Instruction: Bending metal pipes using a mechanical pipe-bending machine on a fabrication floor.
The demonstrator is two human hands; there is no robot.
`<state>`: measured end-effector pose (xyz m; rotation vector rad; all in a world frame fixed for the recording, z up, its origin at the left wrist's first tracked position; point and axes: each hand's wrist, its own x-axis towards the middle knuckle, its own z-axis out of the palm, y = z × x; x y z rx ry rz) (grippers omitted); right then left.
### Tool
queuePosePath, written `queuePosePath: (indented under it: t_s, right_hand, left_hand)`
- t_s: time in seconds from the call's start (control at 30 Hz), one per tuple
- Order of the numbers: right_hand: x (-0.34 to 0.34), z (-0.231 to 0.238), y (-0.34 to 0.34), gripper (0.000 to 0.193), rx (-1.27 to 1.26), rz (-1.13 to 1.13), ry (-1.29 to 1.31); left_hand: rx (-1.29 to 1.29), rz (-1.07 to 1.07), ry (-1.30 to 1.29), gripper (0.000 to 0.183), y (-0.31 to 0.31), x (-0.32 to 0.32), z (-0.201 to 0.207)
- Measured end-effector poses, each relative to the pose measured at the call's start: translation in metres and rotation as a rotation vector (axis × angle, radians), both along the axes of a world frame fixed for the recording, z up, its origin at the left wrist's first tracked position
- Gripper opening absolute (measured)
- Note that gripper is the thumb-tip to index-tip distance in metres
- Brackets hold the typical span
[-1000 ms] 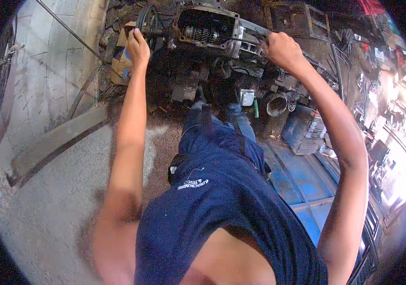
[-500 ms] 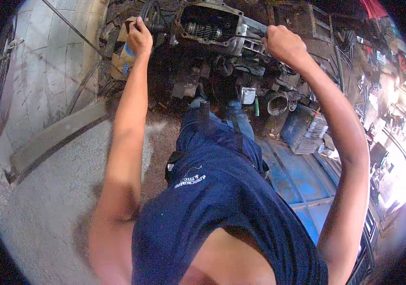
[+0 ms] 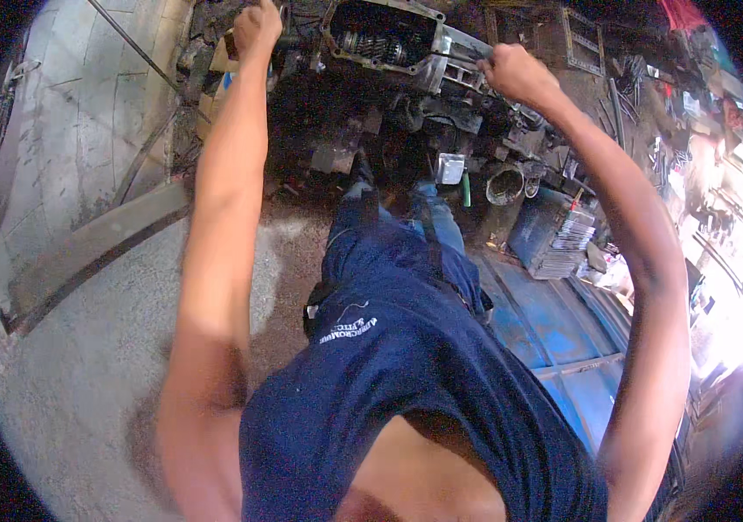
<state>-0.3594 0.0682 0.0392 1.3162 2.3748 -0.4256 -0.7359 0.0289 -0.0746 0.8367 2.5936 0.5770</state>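
Observation:
An open gearbox housing (image 3: 382,66) of grey metal lies at the far middle, with a row of toothed gears (image 3: 378,45) showing inside. To its right, my right hand (image 3: 517,71) is closed around the end of a thin dark rod (image 3: 456,56), which runs left to the housing. My left hand (image 3: 258,33) is closed at the top edge, left of the housing. What its fingers hold, if anything, is hidden.
Dark machine parts lie below the gearbox. Nearby are a small silver box (image 3: 450,169), a green cylinder (image 3: 466,190), a round metal ring (image 3: 505,186) and a blue finned block (image 3: 554,233). A blue metal panel (image 3: 554,322) lies at right; a curved beam (image 3: 97,252) at left.
My left hand has moved farther away, toward the top edge. My right hand stays closed on the rod. The gearbox sits slightly higher in the picture.

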Motion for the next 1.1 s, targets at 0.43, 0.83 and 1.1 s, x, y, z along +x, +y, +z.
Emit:
queuePosePath:
  t_s: [0.43, 0.83, 1.1]
  right_hand:
    - [-0.017, 0.051, -0.035, 0.036, -0.003, -0.163, -0.069]
    - [-0.025, 0.035, -0.017, 0.035, -0.084, -0.154, -0.097]
    - [-0.024, 0.053, -0.024, 0.033, -0.048, -0.125, -0.08]
  left_hand:
    - [0.527, -0.145, 0.284, 0.054, -0.09, 0.003, -0.069]
    - [0.419, -0.274, 0.079, 0.06, -0.09, -0.003, -0.06]
    - [0.313, -0.372, 0.119, 0.051, -0.056, -0.02, -0.049]
